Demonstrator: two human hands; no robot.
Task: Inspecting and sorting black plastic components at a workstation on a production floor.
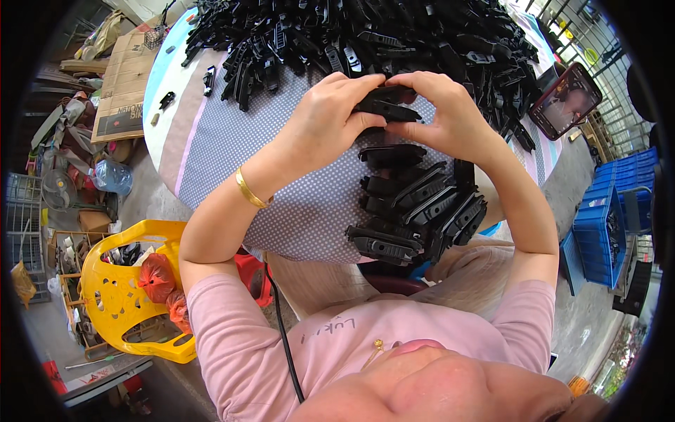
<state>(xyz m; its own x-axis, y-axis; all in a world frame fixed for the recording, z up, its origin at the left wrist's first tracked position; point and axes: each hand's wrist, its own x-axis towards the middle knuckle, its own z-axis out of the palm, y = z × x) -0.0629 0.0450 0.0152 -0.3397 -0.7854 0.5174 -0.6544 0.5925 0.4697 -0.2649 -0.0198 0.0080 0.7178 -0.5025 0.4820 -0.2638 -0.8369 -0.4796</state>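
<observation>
Above the round table (232,165), my left hand (334,116) and my right hand (444,118) face each other with fingers curled. Between them they grip a long black plastic part (388,109) from its two ends. Its details are partly covered by my fingers, and I cannot make out its exact kind. Just below my hands, on the near side of the table, similar black parts (383,243) are lined up in stacked rows. Beyond my hands spreads a big heap of loose black parts (302,42).
A phone (568,102) stands at the table's right edge. A few small pieces (166,100) lie at the left. A yellow plastic chair (112,281) with red bags (156,276) is on the left floor. Blue crates (598,232) stand at the right. A black cable (281,330) runs past my lap.
</observation>
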